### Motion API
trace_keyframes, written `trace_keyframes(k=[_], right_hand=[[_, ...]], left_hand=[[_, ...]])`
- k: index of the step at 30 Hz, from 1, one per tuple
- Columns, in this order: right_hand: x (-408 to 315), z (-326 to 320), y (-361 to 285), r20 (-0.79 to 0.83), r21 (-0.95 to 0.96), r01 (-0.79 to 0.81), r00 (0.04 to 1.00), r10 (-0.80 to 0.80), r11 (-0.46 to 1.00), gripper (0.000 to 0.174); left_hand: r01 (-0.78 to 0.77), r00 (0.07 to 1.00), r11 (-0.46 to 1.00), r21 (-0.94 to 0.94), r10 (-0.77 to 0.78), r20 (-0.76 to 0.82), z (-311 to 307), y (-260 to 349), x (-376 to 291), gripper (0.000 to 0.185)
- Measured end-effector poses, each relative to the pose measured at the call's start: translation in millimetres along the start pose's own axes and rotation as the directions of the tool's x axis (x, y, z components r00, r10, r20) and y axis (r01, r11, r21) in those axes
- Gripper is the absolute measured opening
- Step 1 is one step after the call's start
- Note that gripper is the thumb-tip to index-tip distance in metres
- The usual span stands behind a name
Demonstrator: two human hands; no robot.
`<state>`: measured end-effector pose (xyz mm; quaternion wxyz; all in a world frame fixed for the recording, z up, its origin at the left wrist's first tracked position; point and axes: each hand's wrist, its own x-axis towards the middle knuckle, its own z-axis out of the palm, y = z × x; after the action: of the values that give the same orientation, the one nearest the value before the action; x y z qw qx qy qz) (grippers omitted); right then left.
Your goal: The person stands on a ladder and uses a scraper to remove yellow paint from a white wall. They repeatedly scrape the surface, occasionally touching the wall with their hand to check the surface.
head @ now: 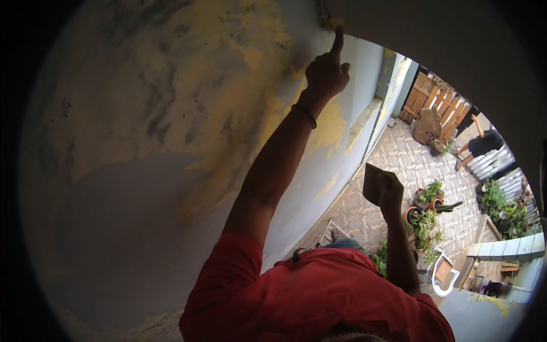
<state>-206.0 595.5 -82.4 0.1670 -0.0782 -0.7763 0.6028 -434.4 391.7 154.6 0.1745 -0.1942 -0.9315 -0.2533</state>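
My left hand (328, 73) is raised high against the wall with its index finger extended and its thumb out, and nothing is in it. Its fingertip is at the edge under the ceiling, near a blurred pipe or cable (325, 19); whether it touches cannot be told. The wall (239, 115) bears patchy yellow and grey paint with dark stains. Lower and to the right, my right hand (391, 192) grips a thin, dark, rectangular sheet or pad (372, 184). Its material is too dark to tell.
My shod foot (337, 234) is beside a pale metal frame (330, 226), perhaps a ladder. Potted plants (423, 222) and a white chair (444, 275) stand on the patterned paving (384, 145). Further off, a person (485, 141) stands near a wooden gate (436, 96); another (495, 288) is lower right.
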Motion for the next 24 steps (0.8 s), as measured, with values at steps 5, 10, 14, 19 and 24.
trace_keyframes(k=[5,10,14,19,24], right_hand=[[-20,-7,6,-0.002,0.006,-0.037,0.999,0.037,0.999,0.024],[-31,-25,25,-0.071,0.099,-0.119,0.989,0.126,0.988,0.024],[-38,-38,23,-0.117,0.132,-0.136,0.981,0.152,0.982,0.024],[-23,-39,-1,-0.142,0.137,-0.154,0.975,0.173,0.978,0.023],[12,-39,-53,-0.244,0.274,0.015,0.968,0.054,0.962,0.022]], left_hand=[[0.007,1.000,1.000,-0.015,-0.008,-0.015,6,-7,5,0.105],[0.057,0.997,0.997,-0.053,-0.060,-0.048,15,-7,6,0.105],[0.076,0.997,0.881,-0.467,-0.081,0.011,21,6,8,0.109],[0.130,0.992,0.866,-0.482,-0.115,0.059,13,16,1,0.096],[0.145,0.979,0.737,-0.660,-0.010,0.205,50,25,-36,0.073]])
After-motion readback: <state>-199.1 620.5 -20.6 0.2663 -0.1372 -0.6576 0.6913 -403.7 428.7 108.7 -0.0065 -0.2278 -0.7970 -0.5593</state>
